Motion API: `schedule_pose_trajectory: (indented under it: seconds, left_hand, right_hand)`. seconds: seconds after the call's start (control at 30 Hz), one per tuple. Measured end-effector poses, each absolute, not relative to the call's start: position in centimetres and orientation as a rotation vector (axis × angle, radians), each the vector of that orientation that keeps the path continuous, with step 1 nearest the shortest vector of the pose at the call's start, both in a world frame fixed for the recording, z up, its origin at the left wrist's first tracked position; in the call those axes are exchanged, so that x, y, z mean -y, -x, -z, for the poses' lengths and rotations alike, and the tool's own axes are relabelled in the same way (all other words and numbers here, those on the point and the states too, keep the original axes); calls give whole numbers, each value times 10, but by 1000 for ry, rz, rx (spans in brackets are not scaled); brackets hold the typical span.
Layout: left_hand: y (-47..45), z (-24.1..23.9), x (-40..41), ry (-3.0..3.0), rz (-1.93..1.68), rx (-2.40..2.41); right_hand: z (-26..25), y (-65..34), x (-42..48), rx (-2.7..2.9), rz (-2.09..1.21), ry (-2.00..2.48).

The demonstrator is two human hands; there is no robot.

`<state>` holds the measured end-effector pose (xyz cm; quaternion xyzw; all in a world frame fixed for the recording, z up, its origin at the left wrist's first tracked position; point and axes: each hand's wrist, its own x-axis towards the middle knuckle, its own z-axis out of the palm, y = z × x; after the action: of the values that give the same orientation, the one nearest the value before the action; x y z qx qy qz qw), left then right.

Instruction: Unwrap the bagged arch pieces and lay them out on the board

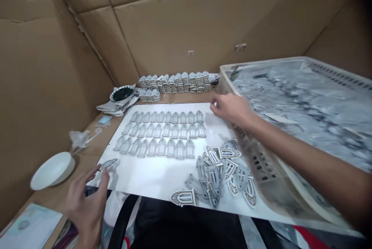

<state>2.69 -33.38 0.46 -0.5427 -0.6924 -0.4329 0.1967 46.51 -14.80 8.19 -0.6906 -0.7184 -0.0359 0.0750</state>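
Note:
My left hand [87,200] is at the lower left, fingers pinched on one small grey arch-shaped piece [108,163] at the corner of the white board [151,177]. My right hand [231,108] reaches across to the board's far right edge, next to the plastic crate [263,163]; its fingers are curled and I cannot see anything in them. Three neat rows of arch-shaped pieces [162,132] lie on the board. A loose heap of the same pieces [219,173] sits near the front right.
Stacks of pieces [177,82] line the cardboard back wall. The crate on the right is full of grey pieces [305,105]. A white bowl [52,169], a dark-filled dish on cloth [122,94], and papers [29,227] lie at the left.

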Motion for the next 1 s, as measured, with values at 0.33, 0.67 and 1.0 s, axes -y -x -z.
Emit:
schedule_pose_trajectory:
  seconds: [0.33,0.67,1.0]
  left_hand:
    - [-2,22,329,1625,989,2236]
    - [-31,-9,336,1913,859,2231]
    - [-151,7,361,3049,762,1505]
  right_hand:
    - [-78,-465,146,2123,139,2156]
    - [-77,-468,146,2113,108,2153]
    - [-82,-467,149,2134,32,2141]
